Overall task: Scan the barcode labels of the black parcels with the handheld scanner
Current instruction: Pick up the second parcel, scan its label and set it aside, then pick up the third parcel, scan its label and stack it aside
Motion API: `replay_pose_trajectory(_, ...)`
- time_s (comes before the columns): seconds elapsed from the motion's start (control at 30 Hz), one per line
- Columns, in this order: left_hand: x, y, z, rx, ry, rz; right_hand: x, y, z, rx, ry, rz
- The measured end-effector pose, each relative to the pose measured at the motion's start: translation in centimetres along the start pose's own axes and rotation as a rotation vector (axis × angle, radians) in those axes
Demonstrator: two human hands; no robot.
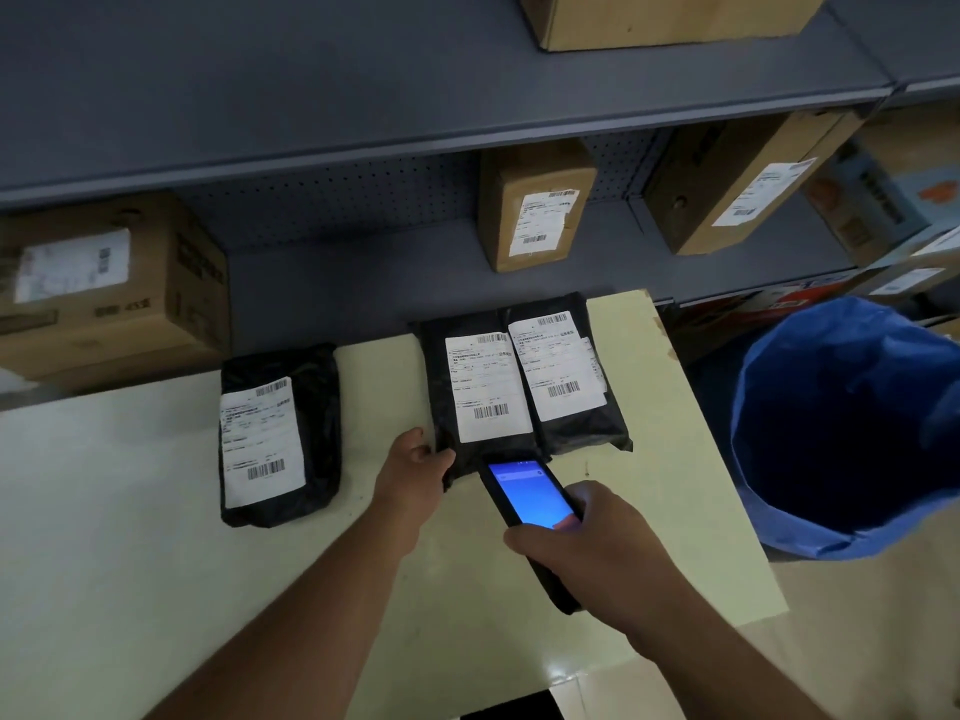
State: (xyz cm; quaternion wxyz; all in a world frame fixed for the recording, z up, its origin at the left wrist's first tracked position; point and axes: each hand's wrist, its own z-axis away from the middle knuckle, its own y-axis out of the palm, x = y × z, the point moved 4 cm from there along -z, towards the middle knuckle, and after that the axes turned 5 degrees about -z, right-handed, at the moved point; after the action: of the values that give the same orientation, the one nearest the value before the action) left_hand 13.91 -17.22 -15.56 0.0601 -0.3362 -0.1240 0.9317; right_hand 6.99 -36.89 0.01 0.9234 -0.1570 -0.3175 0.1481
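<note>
Black middle parcel (pixel 437 392) on the desk (pixel 104 511): left hand (pixel 413 467) fingers pinch its near corner, right hand (pixel 587 545) fingers wrap the lit scanner (pixel 530 498), beside its label (pixel 485 387).

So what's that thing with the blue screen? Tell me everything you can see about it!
It is the scanner, a black slab shaped like a thick phone, probably plastic. Its blue screen is lit and faces up. The right hand grips its lower half. It tilts above the table, its top end aimed at the middle parcel, over that parcel's near edge; touching or not, I cannot tell.
</note>
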Motion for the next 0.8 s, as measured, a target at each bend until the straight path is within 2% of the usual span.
replay_pose_trajectory(0.17, 0.9, -3.7, 0.2, -0.039, -0.005, 0.080, 1.4, 2.9, 0.4, 0.043, -0.029, 0.024)
replay_pose_trajectory(0.4, 1.9, -8.2, 0.6, -0.065, 0.038, 0.049, 2.8, 6.7, 1.3, 0.065, -0.059, 0.080)
replay_pose_trajectory(0.53, 2.2, -11.5, 1.3, -0.149, 0.081, 0.023, 3.7, 8.8, 2.0, 0.073, -0.076, 0.104)
replay_pose_trajectory(0.8, 4.0, -18.4, 1.7, -0.331, 0.048, 0.061, 5.0, 13.2, 3.1, 0.106, -0.096, 0.148)
